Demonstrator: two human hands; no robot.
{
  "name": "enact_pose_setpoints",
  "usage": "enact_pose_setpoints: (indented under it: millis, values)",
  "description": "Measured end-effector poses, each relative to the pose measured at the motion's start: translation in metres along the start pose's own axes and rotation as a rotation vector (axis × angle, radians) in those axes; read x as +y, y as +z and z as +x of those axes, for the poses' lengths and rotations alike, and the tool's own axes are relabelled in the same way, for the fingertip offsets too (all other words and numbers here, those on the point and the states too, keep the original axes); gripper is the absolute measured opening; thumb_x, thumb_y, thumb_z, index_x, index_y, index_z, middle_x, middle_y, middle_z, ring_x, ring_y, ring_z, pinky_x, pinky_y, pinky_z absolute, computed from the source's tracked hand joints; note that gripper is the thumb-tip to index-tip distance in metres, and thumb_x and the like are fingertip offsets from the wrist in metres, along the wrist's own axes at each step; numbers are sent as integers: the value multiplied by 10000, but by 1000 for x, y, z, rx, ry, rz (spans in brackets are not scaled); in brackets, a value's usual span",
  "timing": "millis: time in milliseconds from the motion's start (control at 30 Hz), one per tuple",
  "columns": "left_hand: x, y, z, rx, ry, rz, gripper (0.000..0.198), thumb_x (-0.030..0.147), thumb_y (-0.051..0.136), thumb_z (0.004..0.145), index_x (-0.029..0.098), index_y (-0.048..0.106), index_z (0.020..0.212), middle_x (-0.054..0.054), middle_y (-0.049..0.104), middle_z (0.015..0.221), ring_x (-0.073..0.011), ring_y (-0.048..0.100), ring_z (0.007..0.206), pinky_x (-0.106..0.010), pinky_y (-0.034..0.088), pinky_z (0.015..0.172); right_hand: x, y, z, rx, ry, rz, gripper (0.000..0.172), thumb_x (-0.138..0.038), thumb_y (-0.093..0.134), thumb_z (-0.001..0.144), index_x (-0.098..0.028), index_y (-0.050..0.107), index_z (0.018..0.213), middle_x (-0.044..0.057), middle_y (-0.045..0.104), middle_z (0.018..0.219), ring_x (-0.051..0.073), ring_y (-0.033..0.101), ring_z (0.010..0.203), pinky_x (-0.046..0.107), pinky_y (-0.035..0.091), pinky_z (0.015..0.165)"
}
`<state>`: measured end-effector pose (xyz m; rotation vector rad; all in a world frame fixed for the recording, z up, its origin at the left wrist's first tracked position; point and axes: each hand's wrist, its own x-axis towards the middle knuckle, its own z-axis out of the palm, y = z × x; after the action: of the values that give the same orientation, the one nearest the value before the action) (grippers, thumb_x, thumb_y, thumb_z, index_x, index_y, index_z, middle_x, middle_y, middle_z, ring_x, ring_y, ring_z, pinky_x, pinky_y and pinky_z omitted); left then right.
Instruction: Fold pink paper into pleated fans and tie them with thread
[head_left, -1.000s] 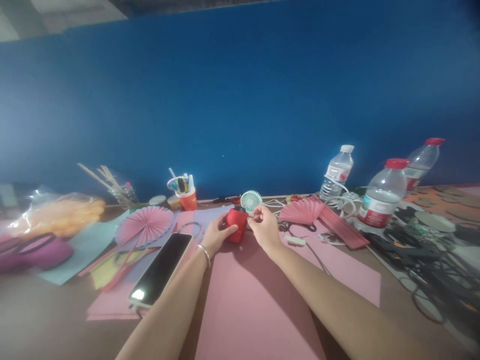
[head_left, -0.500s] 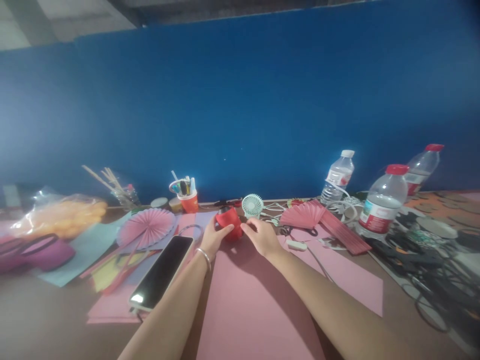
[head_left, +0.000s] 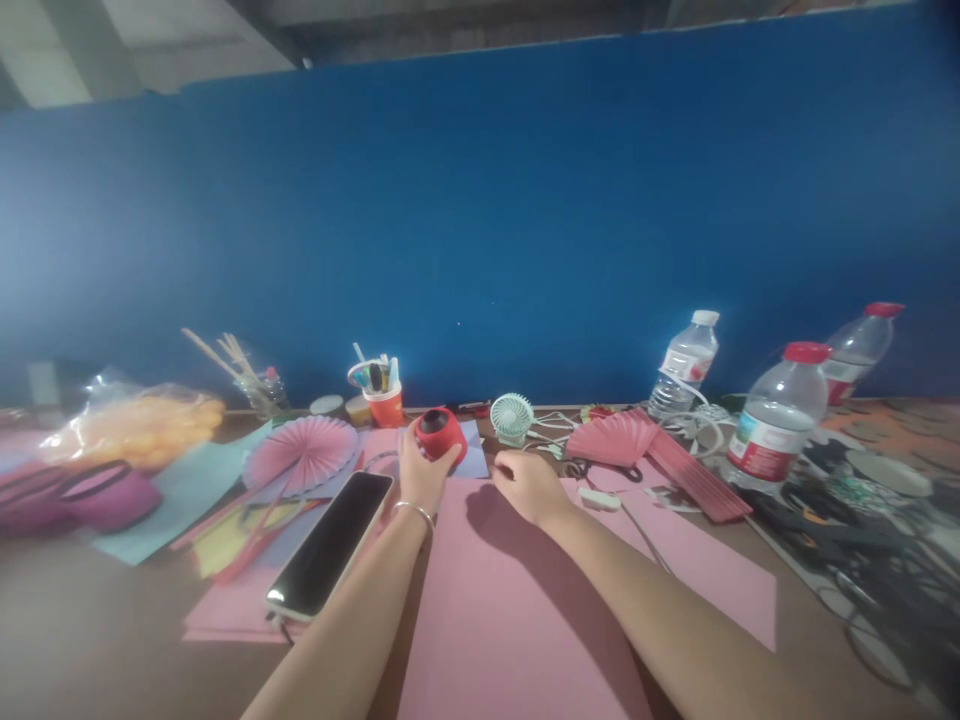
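Observation:
My left hand (head_left: 421,472) grips a small red rounded object (head_left: 441,432) with a dark round opening on top, lifted and tilted just above the table. A thin bracelet sits on that wrist. My right hand (head_left: 525,485) rests on the large pink paper sheet (head_left: 517,610), fingers curled in a loose pinch; whether anything is in them is not clear. A dark smartphone (head_left: 330,545) lies just left of my left forearm.
A pink pleated paper rosette (head_left: 304,452), an orange pen cup (head_left: 384,404), a small white fan (head_left: 511,416), folded pink fans (head_left: 637,440), three water bottles (head_left: 776,420), tangled cables (head_left: 862,530) at the right, a plastic bag (head_left: 127,425) at the left. A blue wall stands behind.
My left hand carried the red object to the left and turned its dark opening upward. My right hand let go of it and dropped onto the pink sheet.

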<state>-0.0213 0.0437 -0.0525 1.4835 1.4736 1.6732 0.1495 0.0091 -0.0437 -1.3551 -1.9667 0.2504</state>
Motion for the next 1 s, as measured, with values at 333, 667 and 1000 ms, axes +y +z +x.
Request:
enact_pose_setpoints:
  millis: [333, 667, 1000]
  values:
    - [-9, 3, 0, 93, 92, 200, 786, 173, 704, 557, 196, 327, 1247, -117, 384, 1207, -298, 333, 1174, -457, 250, 976, 19, -61, 18, -250, 106, -99, 229, -121, 523, 617, -267, 660, 727, -13, 666, 663, 140, 570, 534, 233, 355, 491]
    - [66, -15, 9, 233, 174, -7, 497, 215, 598, 701, 230, 407, 1161, -63, 416, 1127, -186, 457, 1030, -329, 386, 873, 25, -68, 1, -572, 211, -290, 198, -31, 624, 495, -196, 568, 402, -32, 507, 327, 116, 484, 331, 226, 332, 414]
    - [190, -88, -12, -13, 471, -375, 78, 158, 537, 756, 202, 580, 804, 5, 560, 720, -126, 555, 688, -267, 454, 637, 50, -104, 14, -307, 285, -560, 152, -65, 508, 680, -135, 621, 751, 137, 645, 777, 251, 605, 738, 310, 376, 602]
